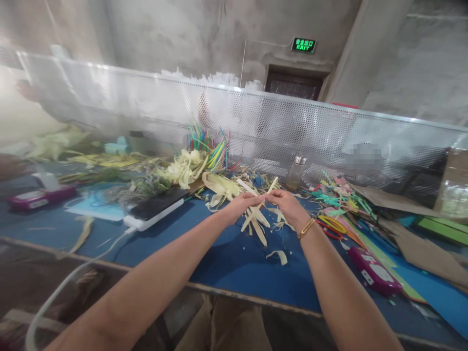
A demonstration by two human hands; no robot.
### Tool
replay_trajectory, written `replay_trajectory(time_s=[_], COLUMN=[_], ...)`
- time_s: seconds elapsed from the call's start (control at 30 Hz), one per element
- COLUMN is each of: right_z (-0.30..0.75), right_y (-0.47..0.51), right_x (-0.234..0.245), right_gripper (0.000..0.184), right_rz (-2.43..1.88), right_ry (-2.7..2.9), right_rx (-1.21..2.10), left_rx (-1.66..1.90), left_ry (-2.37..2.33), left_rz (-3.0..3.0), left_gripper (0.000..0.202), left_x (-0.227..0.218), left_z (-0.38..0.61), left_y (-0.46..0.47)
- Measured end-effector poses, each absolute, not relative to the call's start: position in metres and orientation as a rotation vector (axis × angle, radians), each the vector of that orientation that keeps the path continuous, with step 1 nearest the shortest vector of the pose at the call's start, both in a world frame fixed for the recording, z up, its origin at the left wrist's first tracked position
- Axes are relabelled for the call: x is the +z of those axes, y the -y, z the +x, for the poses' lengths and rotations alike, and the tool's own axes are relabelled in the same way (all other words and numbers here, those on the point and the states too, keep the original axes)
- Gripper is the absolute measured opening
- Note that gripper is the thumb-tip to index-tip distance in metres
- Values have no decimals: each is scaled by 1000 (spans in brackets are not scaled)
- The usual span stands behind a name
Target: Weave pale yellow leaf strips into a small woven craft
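Both hands meet over the middle of the blue tabletop (223, 273), fingertips almost touching. My left hand (244, 204) pinches pale corn husk strips (259, 225), crossed over one another and sticking out above and below the fingers. My right hand (287, 204), below a gold bracelet on the wrist, is closed on the same strips from the other side. The fingers hide the point where the strips cross. A loose curl of husk (281, 256) lies on the table just below. Behind my hands are a larger pale husk piece (223, 186) and husk scraps.
A black-and-white device (157, 210) with a cable lies left. Scissors (331, 226), a purple device (376, 272) and cardboard (431, 248) lie right. Behind stand a glass bottle (296, 173) and a perforated metal partition (234, 109). Another person's blurred hand (13, 166) shows far left.
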State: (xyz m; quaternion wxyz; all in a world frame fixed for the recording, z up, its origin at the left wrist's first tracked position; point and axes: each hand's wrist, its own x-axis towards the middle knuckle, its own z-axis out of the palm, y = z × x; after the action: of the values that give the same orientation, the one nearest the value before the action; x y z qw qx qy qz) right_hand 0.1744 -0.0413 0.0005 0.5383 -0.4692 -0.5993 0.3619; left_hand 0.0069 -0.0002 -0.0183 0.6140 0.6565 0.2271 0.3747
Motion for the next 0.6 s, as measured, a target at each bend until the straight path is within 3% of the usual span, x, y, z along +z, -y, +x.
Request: replay_trajectory(time_s=[0.27, 0.6], right_z=[166, 165], right_y=[37, 34], right_x=[-3, -8], right_gripper=[29, 33], right_rz=[-1109, -1150], right_ry=[1365, 1272], right_rx=[752, 741], left_rx=[948, 918], left_ry=[-594, -520], left_rz=[1474, 1499], left_gripper=[20, 19], left_x=[-17, -17], left_z=[9, 8], left_y=[-2, -3])
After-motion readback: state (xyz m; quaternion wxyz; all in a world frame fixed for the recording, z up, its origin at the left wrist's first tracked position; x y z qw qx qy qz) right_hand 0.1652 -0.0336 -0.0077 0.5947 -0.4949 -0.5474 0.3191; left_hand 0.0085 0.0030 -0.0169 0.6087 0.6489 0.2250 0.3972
